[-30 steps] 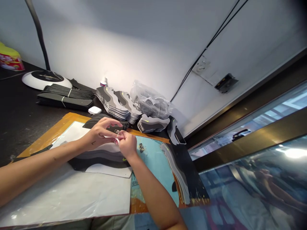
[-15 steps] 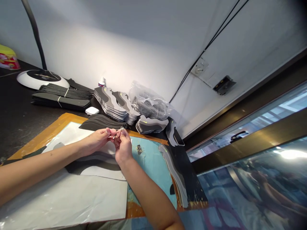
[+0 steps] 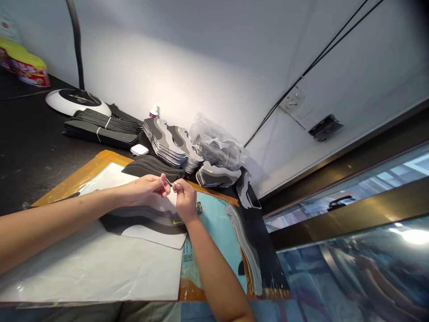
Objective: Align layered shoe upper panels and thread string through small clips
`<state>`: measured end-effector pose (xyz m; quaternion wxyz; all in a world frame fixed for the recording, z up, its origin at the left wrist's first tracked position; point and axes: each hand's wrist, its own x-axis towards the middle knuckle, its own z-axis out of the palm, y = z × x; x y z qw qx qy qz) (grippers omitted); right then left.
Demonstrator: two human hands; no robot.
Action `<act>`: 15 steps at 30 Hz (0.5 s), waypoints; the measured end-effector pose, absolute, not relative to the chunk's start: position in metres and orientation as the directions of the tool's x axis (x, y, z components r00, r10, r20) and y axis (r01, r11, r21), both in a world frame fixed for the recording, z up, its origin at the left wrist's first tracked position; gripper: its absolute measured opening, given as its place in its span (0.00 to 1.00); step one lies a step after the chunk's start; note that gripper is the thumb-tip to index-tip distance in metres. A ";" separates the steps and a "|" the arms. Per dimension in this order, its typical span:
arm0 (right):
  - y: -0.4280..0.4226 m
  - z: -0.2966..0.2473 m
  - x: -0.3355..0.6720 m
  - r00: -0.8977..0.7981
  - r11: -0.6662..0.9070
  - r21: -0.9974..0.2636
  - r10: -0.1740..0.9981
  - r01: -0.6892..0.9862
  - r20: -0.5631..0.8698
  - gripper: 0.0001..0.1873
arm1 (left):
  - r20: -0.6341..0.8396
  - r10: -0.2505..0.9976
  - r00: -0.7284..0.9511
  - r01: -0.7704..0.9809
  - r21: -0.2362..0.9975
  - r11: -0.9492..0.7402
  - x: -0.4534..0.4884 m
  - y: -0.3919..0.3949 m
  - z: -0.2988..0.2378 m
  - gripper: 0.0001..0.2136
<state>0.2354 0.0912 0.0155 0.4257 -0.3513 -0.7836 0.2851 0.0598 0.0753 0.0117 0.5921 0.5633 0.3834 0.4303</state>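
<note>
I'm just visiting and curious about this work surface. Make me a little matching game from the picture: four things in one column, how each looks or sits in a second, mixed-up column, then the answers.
Things:
1. Left hand
2. Clear plastic bag
3. Black strips
4. Round base

How they look or sit:
A. Tied in bundles with pale bands
B. White with a dark top
C. Held up close to the right hand
D. Crumpled against the wall

Right pairs: 1-C, 2-D, 3-A, 4-B
</note>
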 end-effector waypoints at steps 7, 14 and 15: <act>0.107 0.019 0.257 -0.686 0.784 0.037 0.518 0.619 0.511 0.09 | -0.021 0.878 0.479 -0.085 0.994 0.070 0.052 0.072 0.017 0.32; 0.103 0.021 0.254 -0.798 0.727 0.357 0.443 0.586 0.408 0.11 | -0.111 0.872 0.478 -0.012 0.991 0.132 0.047 0.073 0.018 0.25; 0.102 0.020 0.251 -0.789 0.716 0.356 0.458 0.600 0.410 0.11 | -0.122 0.878 0.463 0.013 0.991 0.131 0.047 0.074 0.018 0.24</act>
